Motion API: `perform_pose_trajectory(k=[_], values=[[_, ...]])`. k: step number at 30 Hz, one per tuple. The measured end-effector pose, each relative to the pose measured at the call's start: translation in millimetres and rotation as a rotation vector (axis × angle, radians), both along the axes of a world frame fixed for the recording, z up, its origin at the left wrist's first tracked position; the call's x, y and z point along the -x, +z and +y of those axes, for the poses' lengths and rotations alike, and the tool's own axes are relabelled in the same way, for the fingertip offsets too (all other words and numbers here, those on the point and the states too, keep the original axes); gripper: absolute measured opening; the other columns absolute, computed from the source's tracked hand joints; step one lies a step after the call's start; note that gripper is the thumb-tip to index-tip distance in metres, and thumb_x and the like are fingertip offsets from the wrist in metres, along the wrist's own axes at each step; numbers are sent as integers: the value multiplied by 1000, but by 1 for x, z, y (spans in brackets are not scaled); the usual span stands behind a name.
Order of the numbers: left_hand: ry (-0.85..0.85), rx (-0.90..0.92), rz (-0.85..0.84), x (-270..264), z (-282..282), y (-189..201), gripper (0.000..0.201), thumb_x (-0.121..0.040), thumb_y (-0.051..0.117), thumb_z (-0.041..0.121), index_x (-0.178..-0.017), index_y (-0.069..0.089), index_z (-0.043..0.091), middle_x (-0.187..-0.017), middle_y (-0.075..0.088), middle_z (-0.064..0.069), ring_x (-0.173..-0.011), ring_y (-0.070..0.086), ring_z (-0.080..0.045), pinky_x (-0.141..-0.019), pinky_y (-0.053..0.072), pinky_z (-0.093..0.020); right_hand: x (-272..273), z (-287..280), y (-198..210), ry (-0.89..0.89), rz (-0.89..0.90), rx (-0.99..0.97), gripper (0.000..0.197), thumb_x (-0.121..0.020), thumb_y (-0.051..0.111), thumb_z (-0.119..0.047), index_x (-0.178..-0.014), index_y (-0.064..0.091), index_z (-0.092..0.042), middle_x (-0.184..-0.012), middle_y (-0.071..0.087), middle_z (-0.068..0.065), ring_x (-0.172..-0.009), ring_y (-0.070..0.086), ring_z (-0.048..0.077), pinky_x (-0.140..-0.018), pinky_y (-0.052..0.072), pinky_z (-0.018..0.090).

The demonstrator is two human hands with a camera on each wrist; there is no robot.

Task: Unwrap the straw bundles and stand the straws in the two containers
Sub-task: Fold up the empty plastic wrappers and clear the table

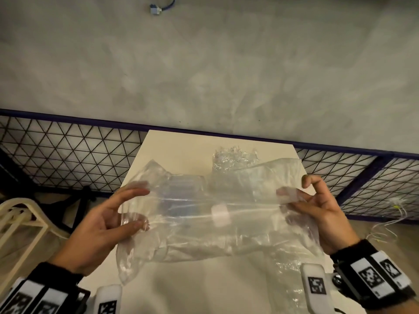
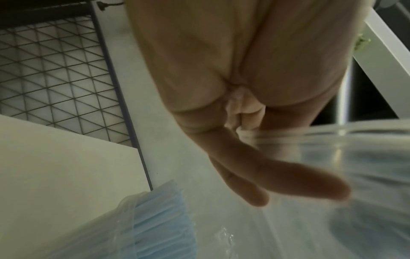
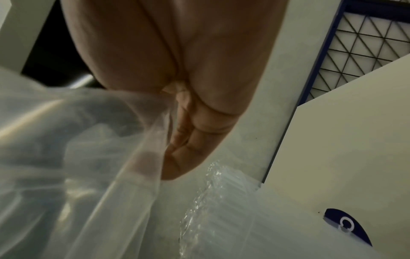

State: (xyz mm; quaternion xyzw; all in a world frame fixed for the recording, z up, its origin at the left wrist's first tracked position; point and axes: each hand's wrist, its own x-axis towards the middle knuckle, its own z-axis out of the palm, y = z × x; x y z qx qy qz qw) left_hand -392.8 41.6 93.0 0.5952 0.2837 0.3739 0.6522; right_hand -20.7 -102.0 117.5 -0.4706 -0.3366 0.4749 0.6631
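A clear plastic wrapper (image 1: 204,223) with a white tape patch (image 1: 219,214) hangs stretched between both hands above the white table (image 1: 181,141). My left hand (image 1: 136,207) holds its left end between thumb and fingers. My right hand (image 1: 290,198) pinches its right end, index finger lifted. Behind it on the table lies a bundle of clear straws (image 1: 233,155), seen from the right wrist as clear straws (image 3: 221,201). The left wrist view shows blue straws (image 2: 159,219) in clear wrap lying on the table. No container is in view.
A wire mesh fence with a blue frame (image 1: 68,150) runs behind the table. A cream chair (image 1: 22,220) stands at the left and loose cables (image 1: 394,214) lie on the floor at the right. A dark blue fitting (image 3: 346,226) sits on the table.
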Motion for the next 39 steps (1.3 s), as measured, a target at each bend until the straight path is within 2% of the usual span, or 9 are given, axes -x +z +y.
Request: perform_pose_trajectory(k=[7, 12, 20, 23, 27, 30, 32, 34, 39], values=[[9, 26, 97, -1, 1, 0, 85, -46, 94, 34, -124, 61, 31, -144, 48, 11, -96, 55, -33, -83, 55, -41, 1, -3, -3, -38, -114, 49, 42, -79, 55, 17, -44, 60, -6, -110, 71, 12, -83, 66, 26, -53, 57, 29], [2, -127, 418, -13, -10, 12, 106, -56, 91, 13, -136, 36, 54, -149, 27, 25, -111, 59, -27, -60, 61, -42, 14, 2, 9, 53, -826, 92, 49, -96, 49, 7, -128, 64, -27, -134, 49, -10, -87, 62, 13, -66, 57, 28], [-11, -507, 604, -51, -42, 27, 120, -68, 84, 28, -146, -3, 53, -151, -1, 35, -141, 6, 13, -109, 41, -36, 86, 10, 19, -62, -1603, 88, 80, -77, 57, -1, -149, 31, -27, -149, 27, -4, -115, 53, 29, -92, 53, 45], [-48, -463, 494, -69, -55, 27, 108, -75, 79, 36, -148, 0, 51, -149, -3, 42, -139, -6, 19, -105, 46, -46, 124, 9, 23, 61, -1532, 59, 77, -79, 55, -6, -144, 27, -35, -152, 21, -2, -114, 53, 24, -88, 53, 42], [-12, -443, 343, -85, -61, 26, 95, -77, 64, 53, -147, 1, 44, -140, 2, 54, -133, -5, 28, -108, 14, 1, 150, 6, 22, 271, -1241, -146, 56, -79, 55, -9, -123, 32, -33, -144, 30, -7, -131, 44, 9, -90, 50, 30], [32, -373, 264, -75, -52, 19, 74, -89, 55, 38, -151, 14, 43, -152, 16, 35, -145, 18, 5, -119, 27, -34, 149, -2, 21, 424, -825, -144, 59, -85, 59, -1, -117, 29, -39, -153, 22, -21, -139, 40, 7, -106, 43, 28], [16, -279, 208, -63, -47, 16, 64, -95, 55, 25, -147, 25, 47, -157, 27, 16, -131, 48, -12, -101, 49, -50, 139, -4, 19, 341, -631, -162, 57, -85, 59, 4, -114, 34, -39, -149, 35, -16, -131, 50, 14, -104, 46, 33], [-11, -159, 109, -56, -46, 19, 63, -95, 51, 8, -142, 35, 47, -151, 41, 8, -105, 66, -13, -78, 59, -31, 121, -2, 14, 52, -683, -178, 50, -82, 67, -10, -117, 40, -34, -135, 48, -13, -123, 54, 19, -96, 51, 40], [-118, -67, -52, -48, -47, 32, 88, -89, 44, -12, -133, 31, 63, -136, 59, 2, -112, 65, -19, -93, 53, -30, 89, 7, 9, 86, -627, 133, 84, -68, 75, -48, -140, 33, -40, -133, 50, -17, -120, 55, 9, -94, 50, 27]])
